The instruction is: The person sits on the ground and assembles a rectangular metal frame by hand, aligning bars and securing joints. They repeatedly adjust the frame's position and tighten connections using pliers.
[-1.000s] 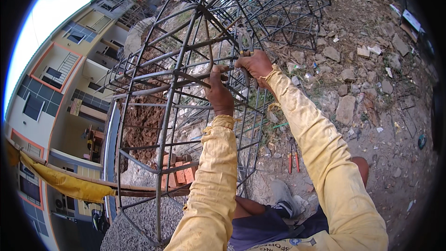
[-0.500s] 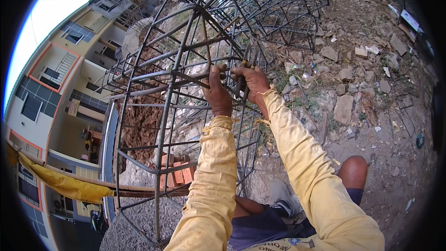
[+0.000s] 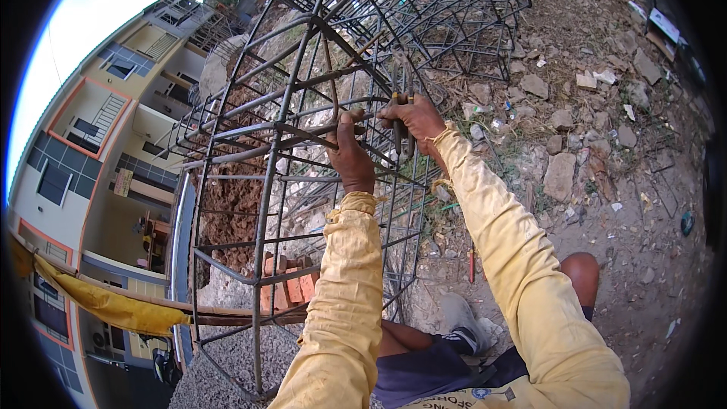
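A tall cage of dark steel bars (image 3: 265,182) stands in front of me, curving away at the top. My left hand (image 3: 350,157) is closed around a horizontal bar of the cage at chest height. Just to its right, my right hand (image 3: 415,120) grips a pair of metal pincers (image 3: 399,136), held upright against a crossing of bars. Both arms are in yellow sleeves. Whether there is tie wire at the joint is too small to tell.
Stones and rubble (image 3: 560,174) cover the sloping ground on the right. Red bricks (image 3: 291,284) lie at the cage's foot. A red-handled tool (image 3: 471,261) lies on the dirt near my shoe (image 3: 462,318). A yellow and orange building (image 3: 91,151) stands at the left.
My right hand has come down and to the left from a higher bar to a joint beside my left hand, holding the pincers against it. The left hand has stayed on its bar.
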A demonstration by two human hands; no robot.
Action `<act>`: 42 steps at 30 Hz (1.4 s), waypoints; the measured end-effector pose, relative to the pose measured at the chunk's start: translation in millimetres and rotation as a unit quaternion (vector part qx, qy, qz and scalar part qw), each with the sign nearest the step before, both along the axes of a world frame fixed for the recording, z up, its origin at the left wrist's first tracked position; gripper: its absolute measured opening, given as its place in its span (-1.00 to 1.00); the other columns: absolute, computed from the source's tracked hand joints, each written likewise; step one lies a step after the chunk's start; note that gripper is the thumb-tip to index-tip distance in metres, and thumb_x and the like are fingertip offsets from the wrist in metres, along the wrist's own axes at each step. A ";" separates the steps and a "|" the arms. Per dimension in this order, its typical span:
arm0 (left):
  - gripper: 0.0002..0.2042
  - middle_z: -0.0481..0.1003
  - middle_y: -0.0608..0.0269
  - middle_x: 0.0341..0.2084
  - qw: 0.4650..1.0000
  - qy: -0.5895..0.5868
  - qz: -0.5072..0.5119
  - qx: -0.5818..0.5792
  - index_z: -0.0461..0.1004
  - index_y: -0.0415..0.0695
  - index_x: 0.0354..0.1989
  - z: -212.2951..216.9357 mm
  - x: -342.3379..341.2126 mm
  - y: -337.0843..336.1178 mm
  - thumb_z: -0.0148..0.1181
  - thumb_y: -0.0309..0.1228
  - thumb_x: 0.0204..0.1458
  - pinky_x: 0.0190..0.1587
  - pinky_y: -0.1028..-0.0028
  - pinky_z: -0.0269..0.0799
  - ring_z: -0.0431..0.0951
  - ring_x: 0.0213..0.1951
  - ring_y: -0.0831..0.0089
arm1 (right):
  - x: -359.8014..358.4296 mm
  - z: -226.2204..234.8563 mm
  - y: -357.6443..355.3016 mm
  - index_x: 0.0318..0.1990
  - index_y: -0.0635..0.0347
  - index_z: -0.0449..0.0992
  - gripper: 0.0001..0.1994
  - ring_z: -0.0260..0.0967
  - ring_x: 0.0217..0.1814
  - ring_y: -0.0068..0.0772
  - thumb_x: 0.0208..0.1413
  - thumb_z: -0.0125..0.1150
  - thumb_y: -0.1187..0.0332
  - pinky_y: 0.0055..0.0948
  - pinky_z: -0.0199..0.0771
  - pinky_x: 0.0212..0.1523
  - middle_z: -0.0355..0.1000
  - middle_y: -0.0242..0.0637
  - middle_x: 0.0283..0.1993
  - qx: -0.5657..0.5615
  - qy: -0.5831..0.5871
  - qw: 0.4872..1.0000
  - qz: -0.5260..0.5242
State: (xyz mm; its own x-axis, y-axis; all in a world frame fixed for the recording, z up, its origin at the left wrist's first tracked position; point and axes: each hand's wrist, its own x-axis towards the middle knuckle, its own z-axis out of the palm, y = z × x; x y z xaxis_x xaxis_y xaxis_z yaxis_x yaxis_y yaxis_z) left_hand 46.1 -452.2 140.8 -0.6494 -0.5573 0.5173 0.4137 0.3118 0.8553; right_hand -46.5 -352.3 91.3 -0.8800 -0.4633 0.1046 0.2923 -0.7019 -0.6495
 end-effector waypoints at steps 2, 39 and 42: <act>-0.70 0.58 0.27 -0.28 1.000 0.004 -0.003 -0.005 0.57 -0.21 -0.23 0.7 0.1 0.9 0.04 -0.21 0.19 -0.18 0.45 0.31 0.44 -0.33 0.52 | -6.9 -2.0 0.5 -0.33 0.32 0.39 -0.82 0.50 -0.43 -0.40 -0.08 0.29 0.58 -0.50 0.56 -0.38 0.49 -0.17 -0.38 0.012 0.007 1.000 -0.018; -0.78 0.56 0.07 -0.16 1.000 -0.007 -0.022 -0.020 0.46 -0.28 -0.19 0.6 1.1 1.2 -0.01 -0.36 0.24 0.08 0.40 0.33 0.51 -0.09 0.40 | 24.1 -37.7 -13.4 -0.09 0.20 0.50 -0.71 0.38 -0.57 -0.57 -0.03 0.26 0.45 -0.54 0.44 -0.56 0.46 -0.40 -0.42 -0.068 -0.118 0.976 0.168; -0.78 0.55 0.08 -0.17 0.998 -0.004 -0.016 -0.054 0.46 -0.29 -0.20 0.2 1.4 -1.9 -0.03 -0.37 0.25 0.09 0.39 0.33 0.52 -0.09 0.40 | 19.0 -40.8 -8.1 -0.16 0.18 0.54 -0.76 0.34 -0.57 -0.65 0.02 0.28 0.31 -0.59 0.40 -0.58 0.44 -0.45 -0.43 -0.044 -0.098 0.978 0.179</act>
State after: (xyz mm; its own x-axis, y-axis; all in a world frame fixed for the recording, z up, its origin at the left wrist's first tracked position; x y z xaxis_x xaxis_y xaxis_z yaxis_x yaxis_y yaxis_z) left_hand 47.5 -454.1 141.0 -0.6712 -0.4771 0.5673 0.4178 0.3888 0.8212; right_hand -27.5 -360.4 50.5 -0.6700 -0.7424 0.0040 0.6427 -0.5827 -0.4973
